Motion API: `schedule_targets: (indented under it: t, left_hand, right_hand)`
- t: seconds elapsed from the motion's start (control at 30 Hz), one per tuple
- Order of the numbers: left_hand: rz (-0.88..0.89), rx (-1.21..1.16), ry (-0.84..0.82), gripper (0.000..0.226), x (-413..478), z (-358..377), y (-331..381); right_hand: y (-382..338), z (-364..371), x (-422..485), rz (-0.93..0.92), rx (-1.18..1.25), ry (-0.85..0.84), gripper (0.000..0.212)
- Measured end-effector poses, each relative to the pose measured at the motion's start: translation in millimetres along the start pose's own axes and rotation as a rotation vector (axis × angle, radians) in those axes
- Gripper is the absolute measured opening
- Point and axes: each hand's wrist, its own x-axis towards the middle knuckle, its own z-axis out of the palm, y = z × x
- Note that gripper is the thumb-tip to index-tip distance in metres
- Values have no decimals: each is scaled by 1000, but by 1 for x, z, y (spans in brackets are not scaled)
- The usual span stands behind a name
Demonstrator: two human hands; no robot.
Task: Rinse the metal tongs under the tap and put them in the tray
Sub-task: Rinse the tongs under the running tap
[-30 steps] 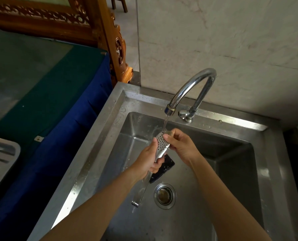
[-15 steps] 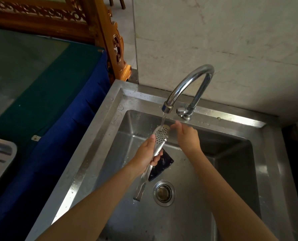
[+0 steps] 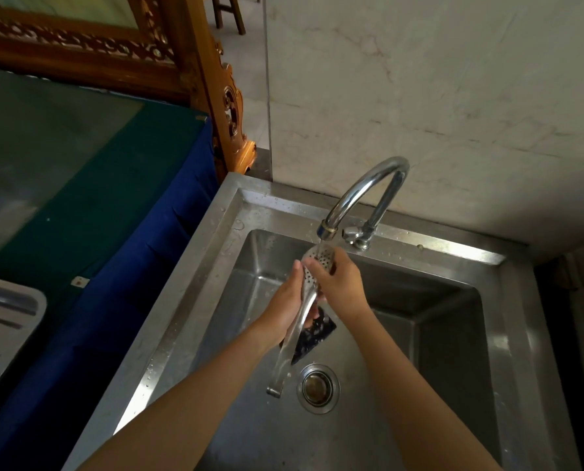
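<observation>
Tongs point(image 3: 292, 345) head-up under tap point(image 3: 348, 192) stream for rinse | L hand point(image 3: 285, 302) grips shaft, steadies | R hand point(image 3: 340, 283) pinches head, prob. rubbing | tray point(image 3: 11, 300) far left

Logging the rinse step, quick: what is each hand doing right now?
Left hand: grips the tongs at the middle.
Right hand: pinches the tongs' holed tip under the tap.

I see dim daylight, glare streaking the sink rim point(image 3: 149, 370) left of the left hand point(image 3: 289, 302), and bowed, soft edges.
</observation>
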Motion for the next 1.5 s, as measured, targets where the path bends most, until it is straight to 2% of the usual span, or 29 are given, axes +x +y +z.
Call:
schedule_targets:
  t: [0.07,0.17,0.23,0.33,0.5,0.57,0.7,0.8,0.87,0.97,1.03,1.1,1.17,1.3,1.5]
  left_hand:
    - [83,106,64,53,-1,2,5]
    - [334,417,298,29,4,2,13]
    - [390,497,350,23,8,4,21]
    - [315,324,337,33,21,12,29]
    - [234,149,325,45,40,14,28]
    - [253,162,349,40,42,19,16]
    - [294,233,321,34,50,27,-3]
    - [252,97,298,31,65,15,11]
    - [232,44,295,34,72,11,14]
    - [219,143,240,41,65,17,-1]
    - [209,185,219,45,60,22,-11]
    - [185,77,278,45,64,20,-4]
    - [203,-54,306,47,71,13,9]
    - [271,-121,367,51,77,6,13]
    - [300,-9,360,31,59,22,-14]
  right_hand:
    - [-5,2,2,-18,46,47,8]
    - [-10,7,6,18,87,143,25]
    - [-15,10,10,98,137,202,34]
    - [-16,13,19,134,119,244,40]
    - [3,18,15,46,-84,261,46]
    - [11,17,18,37,-91,286,46]
    - [16,14,36,107,74,326,43]
    - [29,33,23,110,66,331,39]
    - [37,40,16,79,61,313,38]
    - [38,23,37,95,58,320,43]
    - [32,12,55,116,87,243,42]
    - [27,16,61,71,52,202,41]
    - [27,28,54,24,-22,246,38]
    - [38,42,30,-50,-95,261,39]
    - [24,27,50,31,20,297,45]
